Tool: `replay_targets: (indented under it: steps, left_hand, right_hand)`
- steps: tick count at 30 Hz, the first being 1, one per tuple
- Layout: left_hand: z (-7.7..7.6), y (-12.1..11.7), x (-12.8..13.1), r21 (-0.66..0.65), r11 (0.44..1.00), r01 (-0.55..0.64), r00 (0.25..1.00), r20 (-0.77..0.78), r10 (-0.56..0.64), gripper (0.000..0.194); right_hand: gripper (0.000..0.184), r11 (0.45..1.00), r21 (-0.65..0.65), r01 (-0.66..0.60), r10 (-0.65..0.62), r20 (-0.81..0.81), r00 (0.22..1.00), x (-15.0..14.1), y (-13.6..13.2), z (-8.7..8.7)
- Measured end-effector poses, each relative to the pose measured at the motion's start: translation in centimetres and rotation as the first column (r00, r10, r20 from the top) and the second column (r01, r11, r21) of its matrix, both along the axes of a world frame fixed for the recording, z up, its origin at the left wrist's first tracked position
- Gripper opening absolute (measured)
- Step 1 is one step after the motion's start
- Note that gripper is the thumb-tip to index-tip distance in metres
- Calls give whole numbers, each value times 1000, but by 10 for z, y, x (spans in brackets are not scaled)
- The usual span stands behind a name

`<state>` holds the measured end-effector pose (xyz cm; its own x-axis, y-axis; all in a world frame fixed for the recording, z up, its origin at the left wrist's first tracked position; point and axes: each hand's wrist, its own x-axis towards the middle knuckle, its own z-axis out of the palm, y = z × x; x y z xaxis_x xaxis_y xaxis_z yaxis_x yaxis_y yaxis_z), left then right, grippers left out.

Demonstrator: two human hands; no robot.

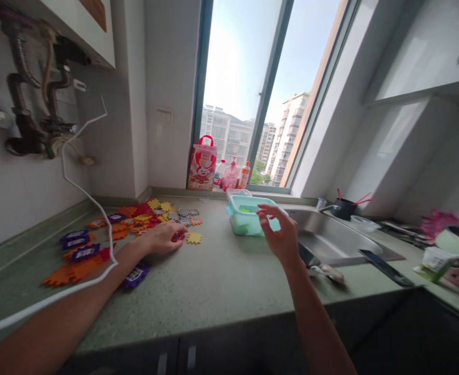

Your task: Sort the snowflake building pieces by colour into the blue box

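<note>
My left hand (162, 238) rests low over the counter with its fingers curled on a red toothed interlocking tile (177, 236). Just right of it lies a single yellow tile (194, 238). Around and behind that hand spread orange (65, 272), purple (134, 276), red, yellow and grey tiles, many overlapping. My right hand (282, 232) is raised in front of a teal plastic box (242, 225), thumb and index finger apart with nothing visible between them. Some light green pieces (247, 210) show inside the box, partly hidden by its wall.
A white cable (108, 221) hangs across my left forearm. Right of the box is a steel sink (326, 237); a dark phone (385, 267) lies at its front edge. Bottles (231, 174) and a pink carton (202, 167) stand on the windowsill. A black pot (345, 209) sits behind the sink.
</note>
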<state>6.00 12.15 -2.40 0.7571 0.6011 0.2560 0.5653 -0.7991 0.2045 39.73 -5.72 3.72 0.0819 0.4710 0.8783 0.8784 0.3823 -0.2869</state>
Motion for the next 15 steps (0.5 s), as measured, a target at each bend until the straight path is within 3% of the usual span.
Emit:
replay_targets:
  steps: [2,5,7,9,15]
  left_hand:
    - [-2,2,0,-4,1000,4,1000,7,-4,32]
    - [-4,5,0,-6,1000,15,1000,25,-15,31]
    - [-6,6,0,-1,1000,24,999,31,-24,30]
    - [-8,7,0,6,1000,26,999,37,-26,30]
    - [-8,6,-1,1,1000,26,998,51,-26,28]
  right_hand:
    - [34,975,-71,211,-216,-69,974,41,-30,-16]
    - [59,822,-383,422,-453,10,892,99,-54,-46]
    - [78,702,-565,433,-503,37,864,123,-57,-59]
    - [86,619,-650,440,-508,96,856,135,-56,-65]
    - [88,513,-691,510,-529,214,822,141,-45,-60]
